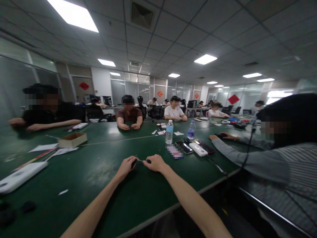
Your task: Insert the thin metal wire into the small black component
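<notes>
Over the green table [104, 191], my left hand [127, 166] is closed on a small black piece [133, 163], mostly covered by the fingers. My right hand [156, 163] is closed around a small black-ended item [148, 161]. A thin, light-coloured shaft [140, 161] spans the short gap between the two hands. Which of the two dark parts it belongs to, I cannot tell. Right of my hands lie a patterned flat item [175, 151], a dark phone [184, 147] and a white device [198, 149].
Two water bottles [169, 132] stand beyond the phones. A cardboard box [73, 140], papers [44, 147] and a long white device [23, 177] lie to the left. A person in a grey striped sleeve [252, 162] sits close on my right; others sit across the table.
</notes>
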Demonstrator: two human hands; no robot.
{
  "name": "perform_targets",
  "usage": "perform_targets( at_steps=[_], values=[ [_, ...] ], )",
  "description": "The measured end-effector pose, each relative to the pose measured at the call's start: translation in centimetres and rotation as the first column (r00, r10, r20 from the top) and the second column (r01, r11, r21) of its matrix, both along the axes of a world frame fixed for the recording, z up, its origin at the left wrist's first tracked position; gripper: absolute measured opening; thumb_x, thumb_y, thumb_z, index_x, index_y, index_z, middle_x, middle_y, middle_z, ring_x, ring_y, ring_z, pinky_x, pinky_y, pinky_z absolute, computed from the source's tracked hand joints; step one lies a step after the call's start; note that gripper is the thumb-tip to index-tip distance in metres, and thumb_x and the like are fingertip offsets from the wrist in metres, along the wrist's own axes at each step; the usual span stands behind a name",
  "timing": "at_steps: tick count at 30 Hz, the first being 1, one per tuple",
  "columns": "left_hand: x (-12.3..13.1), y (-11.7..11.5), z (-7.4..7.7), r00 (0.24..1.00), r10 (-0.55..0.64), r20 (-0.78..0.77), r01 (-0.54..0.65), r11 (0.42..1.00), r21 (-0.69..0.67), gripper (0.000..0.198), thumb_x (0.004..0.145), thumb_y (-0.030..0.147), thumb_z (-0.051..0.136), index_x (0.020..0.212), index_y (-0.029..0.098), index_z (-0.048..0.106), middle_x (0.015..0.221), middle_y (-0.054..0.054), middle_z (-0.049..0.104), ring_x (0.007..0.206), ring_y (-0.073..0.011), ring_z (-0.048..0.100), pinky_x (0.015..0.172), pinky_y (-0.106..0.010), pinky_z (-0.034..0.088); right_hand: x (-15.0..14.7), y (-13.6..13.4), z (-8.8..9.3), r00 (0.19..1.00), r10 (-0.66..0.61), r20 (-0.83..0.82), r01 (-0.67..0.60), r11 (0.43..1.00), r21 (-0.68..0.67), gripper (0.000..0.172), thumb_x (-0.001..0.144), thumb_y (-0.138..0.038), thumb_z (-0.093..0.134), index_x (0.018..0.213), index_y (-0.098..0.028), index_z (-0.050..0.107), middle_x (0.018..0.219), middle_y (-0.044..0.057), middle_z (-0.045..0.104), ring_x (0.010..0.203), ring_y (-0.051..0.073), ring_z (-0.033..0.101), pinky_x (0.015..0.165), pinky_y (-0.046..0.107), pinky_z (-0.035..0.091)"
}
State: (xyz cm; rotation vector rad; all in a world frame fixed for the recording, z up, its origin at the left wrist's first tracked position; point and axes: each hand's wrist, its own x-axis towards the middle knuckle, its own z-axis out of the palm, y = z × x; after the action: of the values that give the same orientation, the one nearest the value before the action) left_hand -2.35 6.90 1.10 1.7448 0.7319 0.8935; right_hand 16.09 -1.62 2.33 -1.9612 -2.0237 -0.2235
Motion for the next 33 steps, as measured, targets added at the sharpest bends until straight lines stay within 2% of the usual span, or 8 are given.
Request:
perform_targets(
  at_steps=[4, 9, 23, 33],
  values=[
    [0.0, 1.2, -1.2, 0.999, -0.018, 0.040, 0.020, 0.998, -0.052, 0.040, 0.080, 0.051, 0.048, 0.086, 0.015, 0.065, 0.052, 0.004, 0.047, 0.045, -0.0117, 0.041, 0.044, -0.021, 0.028, 0.0, -0.1, 0.0, 1.000, -0.003, 0.002, 0.003, 1.000, 0.018, 0.054, 0.093, -0.063, 0.032, 0.094, -0.026, 0.072, 0.090, 0.004, 0.073, 0.085, 0.021, 0.066, 0.076, 0.028, 0.046],
    [0.1, 1.9, -1.7, 0.999, 0.001, 0.032, 0.002, 0.995, -0.097, 0.039, 0.078, 0.051, 0.048, 0.087, 0.016, 0.065, 0.057, 0.003, 0.049, 0.052, -0.0131, 0.047, 0.046, -0.020, 0.030, 0.0, -0.2, 0.0, 1.000, -0.014, -0.015, 0.014, 1.000, 0.002, 0.054, 0.092, -0.064, 0.033, 0.093, -0.026, 0.072, 0.088, 0.004, 0.073, 0.084, 0.021, 0.066, 0.074, 0.027, 0.046],
    [-0.1, 1.5, -1.3, 0.998, 0.000, 0.062, 0.006, 0.996, -0.085, 0.038, 0.079, 0.050, 0.049, 0.083, 0.016, 0.064, 0.056, 0.004, 0.049, 0.050, -0.0124, 0.045, 0.046, -0.020, 0.029, -0.6, -0.5, 0.0, 0.998, -0.010, -0.062, 0.011, 1.000, 0.011, 0.048, 0.092, -0.061, 0.038, 0.095, -0.027, 0.073, 0.091, 0.002, 0.074, 0.086, 0.019, 0.066, 0.078, 0.025, 0.044],
    [0.0, 2.4, -2.4, 0.999, 0.036, -0.025, -0.035, 0.998, 0.046, 0.044, 0.083, 0.054, 0.041, 0.085, 0.016, 0.065, 0.055, 0.003, 0.050, 0.050, -0.0136, 0.046, 0.047, -0.022, 0.032, -1.0, -0.7, 0.4, 0.997, 0.007, -0.074, -0.006, 1.000, 0.014, 0.047, 0.093, -0.059, 0.039, 0.094, -0.027, 0.073, 0.091, 0.002, 0.074, 0.086, 0.018, 0.066, 0.078, 0.024, 0.044]
  ],
)
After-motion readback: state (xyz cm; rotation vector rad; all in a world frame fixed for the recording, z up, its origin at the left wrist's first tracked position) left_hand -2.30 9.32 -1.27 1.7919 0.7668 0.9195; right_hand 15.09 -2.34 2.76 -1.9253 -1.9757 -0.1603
